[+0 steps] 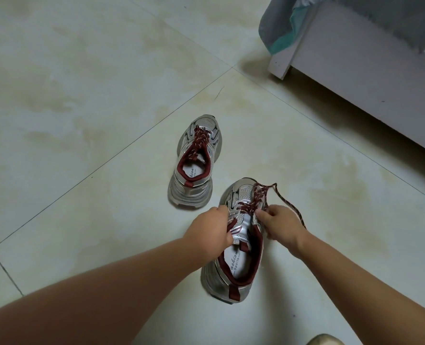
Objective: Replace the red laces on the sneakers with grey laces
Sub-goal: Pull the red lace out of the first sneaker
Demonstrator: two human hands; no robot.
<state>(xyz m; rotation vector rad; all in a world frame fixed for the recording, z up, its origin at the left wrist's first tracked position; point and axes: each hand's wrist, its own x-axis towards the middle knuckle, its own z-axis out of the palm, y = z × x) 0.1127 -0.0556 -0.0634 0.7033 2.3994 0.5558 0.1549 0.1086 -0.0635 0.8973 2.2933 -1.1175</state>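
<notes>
Two silver sneakers with dark red lining stand on the tiled floor. The near sneaker (pixel 233 267) is between my hands, toe pointing away. My left hand (pixel 212 227) grips its left side by the collar and tongue. My right hand (pixel 279 224) pinches the speckled red lace (pixel 250 207) at the eyelets. One loose end of that lace (pixel 291 207) trails off to the right behind my hand. The far sneaker (pixel 196 165) sits alone, its red lace (pixel 201 139) still threaded. No grey laces are in view.
A white bed frame (pixel 350 70) with grey and teal bedding (pixel 281 33) hanging over its corner fills the upper right. Pale floor tiles (pixel 82 95) stretch left and ahead. A pale rounded object (pixel 324 339) pokes in at the bottom edge.
</notes>
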